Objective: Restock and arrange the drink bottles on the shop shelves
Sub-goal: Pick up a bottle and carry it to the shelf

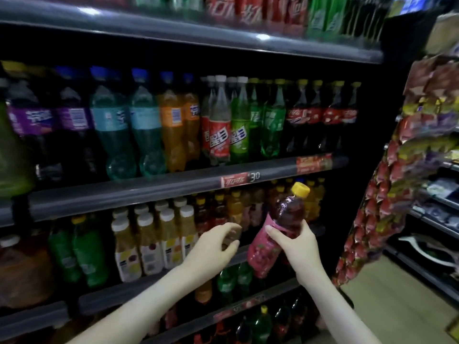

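Pink-labelled, yellow-capped plastic bottle [275, 227] clasped in right hand [295, 244]: straighten, then slot into shelf row [238, 207]. Clear a gap with left hand [216, 244], curled, hold unclear.

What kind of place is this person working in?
Most likely a small shop or convenience store: shelves packed with rows of soft-drink bottles, a price tag on the shelf edge, and strips of snack packets hanging at the right.
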The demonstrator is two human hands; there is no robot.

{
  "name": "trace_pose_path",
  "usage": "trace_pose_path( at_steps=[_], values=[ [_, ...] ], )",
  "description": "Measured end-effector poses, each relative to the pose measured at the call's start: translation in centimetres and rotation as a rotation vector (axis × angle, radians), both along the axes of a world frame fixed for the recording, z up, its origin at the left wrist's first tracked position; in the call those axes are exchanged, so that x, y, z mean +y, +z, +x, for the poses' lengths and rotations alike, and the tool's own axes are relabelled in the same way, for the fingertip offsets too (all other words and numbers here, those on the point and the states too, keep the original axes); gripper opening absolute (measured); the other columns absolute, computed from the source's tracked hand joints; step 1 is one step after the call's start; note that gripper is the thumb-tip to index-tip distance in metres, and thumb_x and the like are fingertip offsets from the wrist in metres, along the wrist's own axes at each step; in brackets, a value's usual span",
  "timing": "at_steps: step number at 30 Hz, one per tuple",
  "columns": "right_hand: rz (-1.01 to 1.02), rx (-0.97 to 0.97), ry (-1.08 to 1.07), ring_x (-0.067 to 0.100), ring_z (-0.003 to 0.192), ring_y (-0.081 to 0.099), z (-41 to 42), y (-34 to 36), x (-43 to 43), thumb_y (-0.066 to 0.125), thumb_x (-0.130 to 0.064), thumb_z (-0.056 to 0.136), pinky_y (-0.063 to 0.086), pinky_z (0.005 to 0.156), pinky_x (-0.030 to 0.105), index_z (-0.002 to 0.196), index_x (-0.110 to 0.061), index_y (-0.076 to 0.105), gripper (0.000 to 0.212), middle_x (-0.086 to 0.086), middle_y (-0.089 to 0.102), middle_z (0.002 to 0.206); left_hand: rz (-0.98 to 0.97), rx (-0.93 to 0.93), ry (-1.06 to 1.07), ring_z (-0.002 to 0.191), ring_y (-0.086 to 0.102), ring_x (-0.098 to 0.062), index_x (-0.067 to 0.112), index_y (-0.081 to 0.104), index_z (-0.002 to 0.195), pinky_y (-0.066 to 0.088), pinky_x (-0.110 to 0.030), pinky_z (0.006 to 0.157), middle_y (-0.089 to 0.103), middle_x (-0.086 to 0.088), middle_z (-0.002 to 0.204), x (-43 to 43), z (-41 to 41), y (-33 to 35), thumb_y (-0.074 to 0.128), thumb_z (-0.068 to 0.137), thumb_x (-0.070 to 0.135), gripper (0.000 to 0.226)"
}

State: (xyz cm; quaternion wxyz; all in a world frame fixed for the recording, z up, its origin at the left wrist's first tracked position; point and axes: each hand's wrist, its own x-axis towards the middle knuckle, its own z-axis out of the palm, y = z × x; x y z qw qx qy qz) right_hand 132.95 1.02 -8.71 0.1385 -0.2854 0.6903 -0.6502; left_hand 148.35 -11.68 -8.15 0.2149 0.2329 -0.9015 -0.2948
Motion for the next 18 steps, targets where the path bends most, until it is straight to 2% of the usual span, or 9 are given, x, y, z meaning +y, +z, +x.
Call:
trace_pose_path(
  at_steps=[2, 5, 8, 10, 13, 15, 18],
  values=[
    [-0.019, 0.019, -0.028, 0.012, 0.100, 0.065, -3.0, 0.9, 0.0, 0.085, -0.046, 0.058, 0.052, 0.093, 0.041, 0.113, -0.028, 0.063, 0.062, -0.009, 0.070, 0.104, -0.015, 0.037, 0.002, 0.105, 0.051, 0.005, 0.033, 0.049, 0.130, 0.042, -0.012, 0.087, 0.055, 0.017, 0.121, 0.3, -2.7, 0.6, 0.050, 0.097, 0.030, 0.034],
    [-0.033, 0.053, -0.034, 0.010, 0.097, 0.065, -6.9, 1.8, -0.3, 0.086, -0.036, 0.064, 0.052, 0.093, 0.041, 0.109, -0.028, 0.063, 0.051, -0.010, 0.070, 0.102, -0.069, 0.077, 0.022, 0.102, 0.053, 0.004, 0.035, 0.045, 0.133, 0.045, -0.016, 0.087, 0.053, 0.018, 0.120, -0.4, -5.8, 1.5, 0.050, 0.097, 0.031, 0.037],
    [-0.025, 0.108, -0.032, 0.004, 0.094, 0.064, -10.0, 2.4, -0.9, 0.085, -0.028, 0.068, 0.050, 0.087, 0.029, 0.105, -0.031, 0.062, 0.044, -0.013, 0.069, 0.098, -0.215, 0.126, 0.010, 0.102, 0.052, 0.003, 0.034, 0.040, 0.138, 0.041, -0.010, 0.082, 0.047, 0.021, 0.119, -1.6, -8.9, 2.6, 0.049, 0.097, 0.031, 0.043],
    [-0.011, 0.157, -0.044, -0.001, 0.092, 0.062, -11.9, 2.4, -1.4, 0.085, -0.027, 0.069, 0.046, 0.080, 0.020, 0.102, -0.033, 0.061, 0.042, -0.016, 0.068, 0.096, -0.284, 0.146, -0.035, 0.107, 0.052, 0.002, 0.031, 0.043, 0.137, 0.042, -0.013, 0.085, 0.050, 0.019, 0.120, -2.3, -11.2, 3.0, 0.049, 0.097, 0.031, 0.040],
    [0.027, 0.200, -0.076, -0.006, 0.090, 0.059, -14.9, 1.5, -1.4, 0.084, -0.027, 0.070, 0.043, 0.073, 0.013, 0.106, -0.032, 0.059, 0.044, -0.018, 0.066, 0.096, -0.323, 0.063, -0.099, 0.107, 0.055, -0.006, 0.028, 0.050, 0.129, 0.045, -0.021, 0.085, 0.054, 0.011, 0.119, -2.9, -15.2, 1.9, 0.047, 0.097, 0.032, 0.033],
    [0.058, 0.203, -0.103, -0.004, 0.091, 0.059, -17.0, 0.4, -0.8, 0.083, -0.025, 0.071, 0.043, 0.074, 0.015, 0.108, -0.031, 0.058, 0.046, -0.017, 0.065, 0.098, -0.277, 0.001, -0.117, 0.109, 0.055, -0.010, 0.025, 0.053, 0.126, 0.046, -0.024, 0.086, 0.054, 0.008, 0.121, -3.1, -17.9, 0.0, 0.047, 0.097, 0.031, 0.031],
    [0.101, 0.179, -0.155, 0.009, 0.092, 0.059, -20.2, -1.5, 0.2, 0.083, -0.021, 0.070, 0.042, 0.081, 0.024, 0.114, -0.028, 0.053, 0.054, -0.013, 0.063, 0.100, -0.249, -0.046, -0.115, 0.119, 0.050, -0.014, 0.022, 0.049, 0.131, 0.043, -0.028, 0.094, 0.050, 0.004, 0.130, -3.1, -22.0, -2.9, 0.047, 0.097, 0.031, 0.035]
  ],
)
